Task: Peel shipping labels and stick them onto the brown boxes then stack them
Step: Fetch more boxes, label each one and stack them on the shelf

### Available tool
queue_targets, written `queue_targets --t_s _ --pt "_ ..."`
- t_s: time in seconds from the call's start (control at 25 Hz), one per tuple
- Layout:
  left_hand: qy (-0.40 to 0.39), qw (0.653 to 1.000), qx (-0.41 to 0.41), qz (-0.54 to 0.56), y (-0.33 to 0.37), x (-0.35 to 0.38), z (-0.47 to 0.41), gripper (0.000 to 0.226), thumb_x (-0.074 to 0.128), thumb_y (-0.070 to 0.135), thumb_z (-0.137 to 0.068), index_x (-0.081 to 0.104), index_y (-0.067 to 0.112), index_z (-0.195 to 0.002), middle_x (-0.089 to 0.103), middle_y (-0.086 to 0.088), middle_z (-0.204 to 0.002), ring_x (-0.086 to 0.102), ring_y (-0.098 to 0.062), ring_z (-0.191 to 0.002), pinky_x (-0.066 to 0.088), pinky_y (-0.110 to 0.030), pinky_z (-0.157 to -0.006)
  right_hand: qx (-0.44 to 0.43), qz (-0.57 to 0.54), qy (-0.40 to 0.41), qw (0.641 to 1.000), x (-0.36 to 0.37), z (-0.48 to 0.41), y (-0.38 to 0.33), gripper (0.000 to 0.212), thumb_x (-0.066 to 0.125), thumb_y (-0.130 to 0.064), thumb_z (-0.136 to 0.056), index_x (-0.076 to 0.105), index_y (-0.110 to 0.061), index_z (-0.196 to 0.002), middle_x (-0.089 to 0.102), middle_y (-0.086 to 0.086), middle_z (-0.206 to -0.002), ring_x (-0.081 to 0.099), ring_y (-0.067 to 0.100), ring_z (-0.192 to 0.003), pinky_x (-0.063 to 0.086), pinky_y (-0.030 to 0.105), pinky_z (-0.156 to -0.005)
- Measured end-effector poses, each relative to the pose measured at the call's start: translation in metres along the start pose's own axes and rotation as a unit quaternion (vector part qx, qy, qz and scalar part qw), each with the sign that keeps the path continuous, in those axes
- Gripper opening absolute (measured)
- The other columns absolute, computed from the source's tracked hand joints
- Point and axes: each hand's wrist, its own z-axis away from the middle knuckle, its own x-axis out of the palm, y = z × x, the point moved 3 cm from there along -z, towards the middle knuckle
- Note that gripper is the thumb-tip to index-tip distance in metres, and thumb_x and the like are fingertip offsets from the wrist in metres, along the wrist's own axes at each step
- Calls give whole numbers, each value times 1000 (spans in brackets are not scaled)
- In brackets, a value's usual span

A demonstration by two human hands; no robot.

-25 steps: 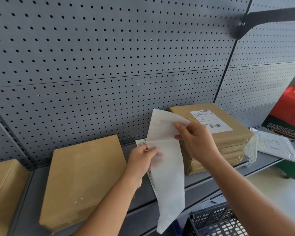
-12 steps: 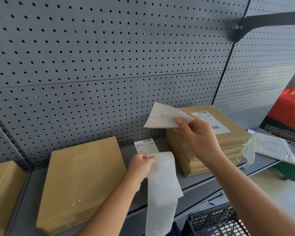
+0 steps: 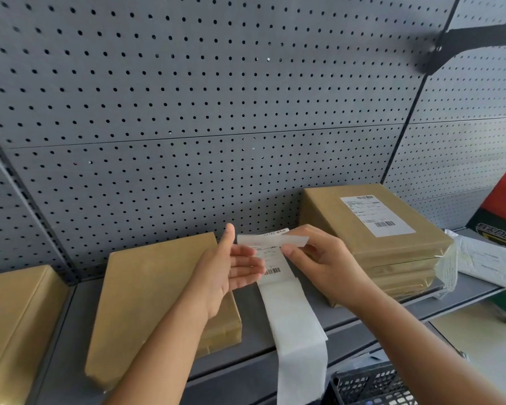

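My right hand (image 3: 324,264) pinches the peeled label (image 3: 272,240), thin matte white rectangle, just left of the labelled brown box stack (image 3: 377,247); long axis runs left–right toward the stack. My left hand (image 3: 231,267) spread flat, palm facing label. Glossy liner strip (image 3: 298,331) left of stack drapes over grey shelf (image 3: 254,340). Unlabelled kraft box (image 3: 158,302) further left

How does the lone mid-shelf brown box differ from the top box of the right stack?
The lone box shows no label; the top box carries a white label. The lone box lies on the shelf; the top box rests on other boxes. Both are flat and brown.
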Motion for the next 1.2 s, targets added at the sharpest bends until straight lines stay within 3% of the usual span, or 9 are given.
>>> queue_targets --t_s 0.12,0.28,0.4,0.48,0.6,0.68,0.84,1.0,1.2 --pt "-6 999 12 32 9 -19 9 47 53 43 -103 73 1 -111 79 -22 -102 77 -32 -92 65 -39 -81 -42 28 -49 998 16 -2 -3 20 67 -30 -92 72 -20 -109 67 -7 -111 64 14 -112 52 41 -96" --pt "59 997 45 1 10 -50 11 23 62 22 -101 74 5 -111 80 -14 -105 76 -26 -90 60 -44 -88 -49 43 -123 990 37 -5 -13 39 75 -10 -84 67 -23 -120 52 -11 -140 41 2 -138 41 29 -112" --pt "86 995 57 1 11 -69 19 20 63 21 -100 74 6 -105 81 -12 -99 74 -21 -80 59 -42 -82 15 64 -209 976 52 -6 -8 76 67 -2 -83 40 -35 -145 23 -16 -156 22 2 -146 33 25 -116" --pt "102 992 68 -11 11 -82 23 19 63 22 -100 75 8 -104 81 -10 -98 75 -22 -84 60 -41 -83 81 6 -200 976 62 -8 -2 80 56 2 -87 30 -42 -149 26 -14 -158 30 2 -143 33 29 -117" --pt "117 990 71 -25 12 -102 31 21 63 24 -101 75 8 -106 81 -7 -98 75 -22 -89 60 -41 -83 246 -230 -118 934 84 -15 -3 48 49 -5 -98 48 -29 -140 63 1 -134 66 14 -116 51 39 -104" --pt "122 990 67 -35 10 -113 37 22 63 25 -100 75 8 -106 82 -5 -98 76 -23 -93 60 -42 -87 300 -305 -143 893 105 -18 -8 28 51 -19 -102 61 -17 -127 74 8 -117 68 29 -110 52 47 -101" --pt "132 988 57 -59 10 -135 47 20 63 23 -101 76 8 -104 82 -3 -99 76 -23 -97 60 -43 -91 316 -279 -137 896 143 -22 -14 28 54 -28 -102 68 -5 -110 78 11 -102 73 30 -96 53 54 -97" --pt "139 983 49 -109 7 -157 52 20 60 20 -102 79 14 -101 82 2 -97 78 -15 -91 61 -35 -83 311 -234 -117 914 165 -30 -13 26 57 -23 -100 72 -2 -98 78 11 -97 70 39 -100 53 58 -94" --pt "170 961 58 -210 2 -177 43 22 60 17 -102 81 20 -97 82 10 -95 77 -11 -88 63 -35 -85 275 -134 -122 944 177 -37 -13 24 60 -23 -98 74 -9 -84 79 -1 -83 74 22 -77 61 34 -75"
